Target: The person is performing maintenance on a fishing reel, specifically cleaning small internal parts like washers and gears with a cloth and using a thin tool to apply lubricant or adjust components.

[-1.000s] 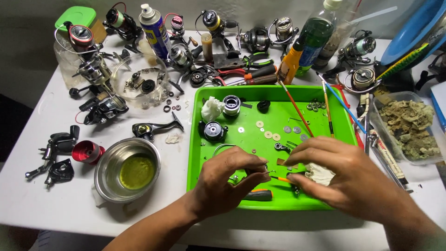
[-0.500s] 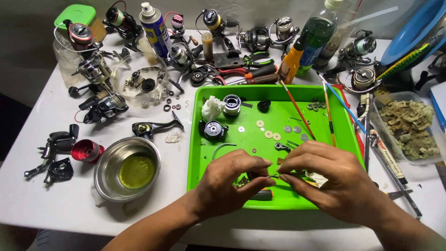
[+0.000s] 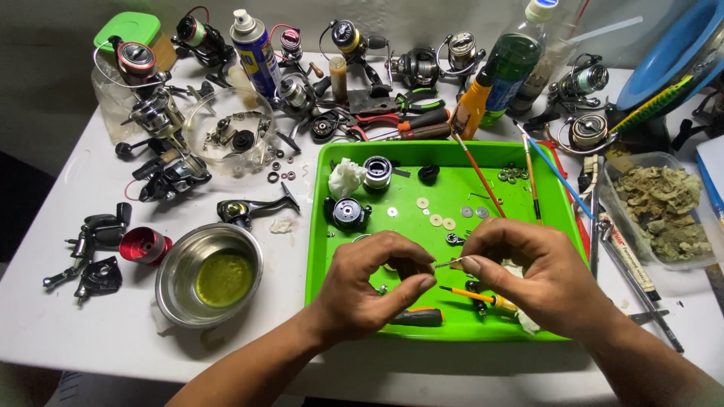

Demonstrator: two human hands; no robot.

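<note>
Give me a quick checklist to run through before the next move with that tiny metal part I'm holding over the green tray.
1. Grip on the small metal part: pinched between the fingertips of the left hand and the right hand. Ok.
2. Part held over the green tray, so a drop would likely land inside: ok.
3. Small screwdriver within reach, lying in the tray just under the right hand: ok.
4. Loose washers lie flat in the tray, apart from the hands: ok.
5. Steel bowl of yellow-green liquid stands outside the tray, left of the left forearm: ok, but mind the elbow.
6. Whether the part is clean or undamaged: cannot tell, too small.
</note>
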